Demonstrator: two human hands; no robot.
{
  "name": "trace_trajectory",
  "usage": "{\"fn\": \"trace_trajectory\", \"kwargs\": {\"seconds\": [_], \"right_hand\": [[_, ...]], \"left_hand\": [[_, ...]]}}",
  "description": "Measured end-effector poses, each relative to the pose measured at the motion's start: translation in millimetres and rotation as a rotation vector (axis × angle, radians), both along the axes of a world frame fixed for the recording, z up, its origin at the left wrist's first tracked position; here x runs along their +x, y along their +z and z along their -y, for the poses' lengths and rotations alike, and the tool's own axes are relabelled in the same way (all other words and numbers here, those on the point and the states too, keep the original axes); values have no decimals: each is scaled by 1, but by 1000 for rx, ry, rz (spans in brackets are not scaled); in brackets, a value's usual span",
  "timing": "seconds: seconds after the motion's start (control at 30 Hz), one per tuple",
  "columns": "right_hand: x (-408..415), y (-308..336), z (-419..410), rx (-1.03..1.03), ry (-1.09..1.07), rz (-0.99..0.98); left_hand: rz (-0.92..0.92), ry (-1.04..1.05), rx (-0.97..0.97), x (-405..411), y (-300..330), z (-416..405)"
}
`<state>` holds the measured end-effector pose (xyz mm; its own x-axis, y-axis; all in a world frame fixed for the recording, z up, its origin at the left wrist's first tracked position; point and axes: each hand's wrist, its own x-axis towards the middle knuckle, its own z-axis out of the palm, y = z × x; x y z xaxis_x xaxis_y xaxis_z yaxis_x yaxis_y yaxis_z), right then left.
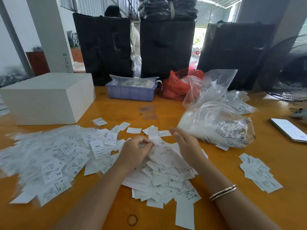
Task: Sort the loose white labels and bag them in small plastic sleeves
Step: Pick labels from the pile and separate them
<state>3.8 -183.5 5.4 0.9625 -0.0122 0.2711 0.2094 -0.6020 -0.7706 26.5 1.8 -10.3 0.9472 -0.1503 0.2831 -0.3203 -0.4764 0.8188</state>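
A wide heap of loose white labels (54, 160) printed with sizes such as XS and XXL covers the left and middle of the orange table (126, 112). My left hand (134, 151) pinches a white label (153, 136) with curled fingers above the middle heap (167, 173). My right hand (186, 143) hovers just right of it, fingers straight and holding nothing. A smaller stack of labels (259, 173) lies at the right. A clear plastic bag of white labels (214, 125) sits behind my right hand.
A white box (46, 97) stands at the back left, a blue tray (131, 92) of small sleeves and a red bag (177, 87) behind centre. A phone (289, 130) and a fan (289, 70) are at the right. Black bags (166, 47) line the far edge.
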Motion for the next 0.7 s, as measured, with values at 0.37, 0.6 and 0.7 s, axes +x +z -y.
{"fn": "trace_trajectory", "kwargs": {"seconds": [0.37,0.6,0.7], "right_hand": [[-2,-11,-14,-191,65,-154],[-4,-6,3,-110,-27,156],[-3,-9,6,-323,47,81]], "left_hand": [[-117,65,-107,-1,0,-1],[-27,75,-279,0,6,-3],[-17,95,-321,1,5,-4]]}}
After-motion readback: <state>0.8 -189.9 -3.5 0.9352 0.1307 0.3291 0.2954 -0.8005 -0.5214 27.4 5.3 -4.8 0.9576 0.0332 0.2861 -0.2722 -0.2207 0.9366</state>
